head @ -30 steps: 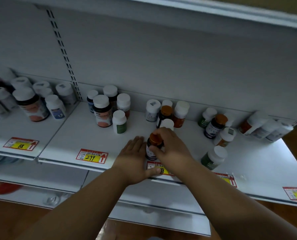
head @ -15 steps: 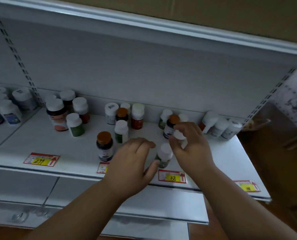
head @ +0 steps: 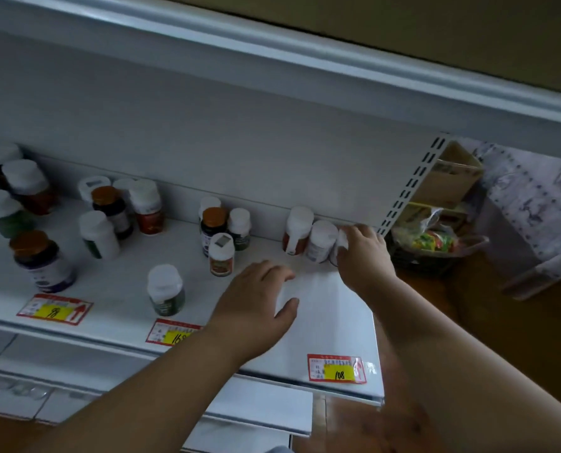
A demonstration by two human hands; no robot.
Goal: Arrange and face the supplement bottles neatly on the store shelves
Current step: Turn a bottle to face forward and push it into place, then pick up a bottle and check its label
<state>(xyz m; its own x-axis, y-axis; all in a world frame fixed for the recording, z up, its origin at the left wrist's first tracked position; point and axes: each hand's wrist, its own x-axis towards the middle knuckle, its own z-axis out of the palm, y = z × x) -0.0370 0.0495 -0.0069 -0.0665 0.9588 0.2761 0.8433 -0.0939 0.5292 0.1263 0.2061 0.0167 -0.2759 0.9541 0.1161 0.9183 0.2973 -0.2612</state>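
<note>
One white-capped bottle (head: 340,244) gripped by right hand (head: 364,253), left hand (head: 256,299) apart

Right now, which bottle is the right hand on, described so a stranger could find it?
Start at the shelf and its right end, where three bottles lean against the back wall. The right hand grips the white bottle furthest right. Unlike the red-labelled bottle at the trio's left, it is mostly hidden by fingers.
</note>
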